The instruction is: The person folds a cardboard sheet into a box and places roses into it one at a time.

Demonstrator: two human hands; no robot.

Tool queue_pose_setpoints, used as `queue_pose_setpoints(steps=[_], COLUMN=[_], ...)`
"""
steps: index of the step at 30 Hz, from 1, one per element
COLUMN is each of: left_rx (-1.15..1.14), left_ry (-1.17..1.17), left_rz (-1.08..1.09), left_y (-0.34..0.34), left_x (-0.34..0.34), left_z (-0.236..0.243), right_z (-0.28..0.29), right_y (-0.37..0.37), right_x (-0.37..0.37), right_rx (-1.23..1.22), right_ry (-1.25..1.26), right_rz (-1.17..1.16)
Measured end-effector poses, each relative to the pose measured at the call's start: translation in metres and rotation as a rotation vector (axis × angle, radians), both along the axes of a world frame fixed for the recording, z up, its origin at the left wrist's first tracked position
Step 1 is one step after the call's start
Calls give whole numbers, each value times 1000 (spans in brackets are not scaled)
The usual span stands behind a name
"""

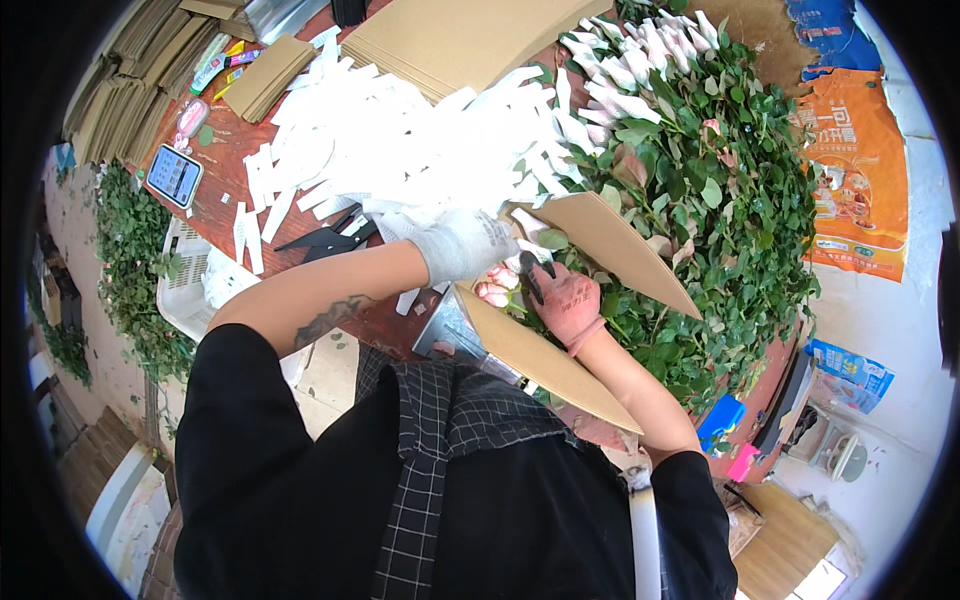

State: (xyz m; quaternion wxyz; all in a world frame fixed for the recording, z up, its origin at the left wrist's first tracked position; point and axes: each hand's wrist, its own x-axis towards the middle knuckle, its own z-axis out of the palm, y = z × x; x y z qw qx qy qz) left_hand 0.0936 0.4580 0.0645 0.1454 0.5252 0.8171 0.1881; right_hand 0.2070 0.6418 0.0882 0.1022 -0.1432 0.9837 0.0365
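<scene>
Two gloved hands meet over the work in the head view, the left hand [465, 247] in a pale grey glove and the right hand [565, 300] in a pink one with dark fingertips. The left hand's fingers are bunched together, their tips hidden, so I cannot tell whether they pinch anything. The right hand has its thumb and forefinger stretched toward the left hand, close to a white-sleeved flower head [530, 225]; whether they grip it I cannot tell. Pink-and-white roses [497, 287] lie between the two hands, just nearer the body. One cardboard sheet [620, 245] slants beyond the right hand, and a second board [545, 355] lies on its near side, next to a metal piece [448, 332]. Beyond the left hand spreads a heap of white strips [400, 140], with a black object [335, 235] at that hand's left and a phone [174, 176] farther out. Right of and beyond the right hand are leafy stems [740, 180], topped by more white-sleeved heads [640, 60].
</scene>
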Motion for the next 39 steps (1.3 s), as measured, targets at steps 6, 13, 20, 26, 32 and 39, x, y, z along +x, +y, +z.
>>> queue_pose_setpoints(steps=[6,13,20,26,32,39], left_rx=[-31,40,110,-212,-296,-355], left_ry=[71,368,66,-91,-152,-216], left_rz=[-85,-41,-204,-226,-193,-195], left_y=[7,-38,-5,-1,3,3], left_x=[-7,-41,-3,18,19,19], left_z=[-13,-13,39,24,26,27], right_z=[-19,-39,-31,-1,-10,-21], right_y=[10,20,22,28,19,18], right_x=[9,18,13,10,-6,-11], right_rx=[19,-90,-83,-508,28,-231], right_ry=[-41,109,87,200,-22,41], right_rz=[-15,-6,54,-97,-200,-289])
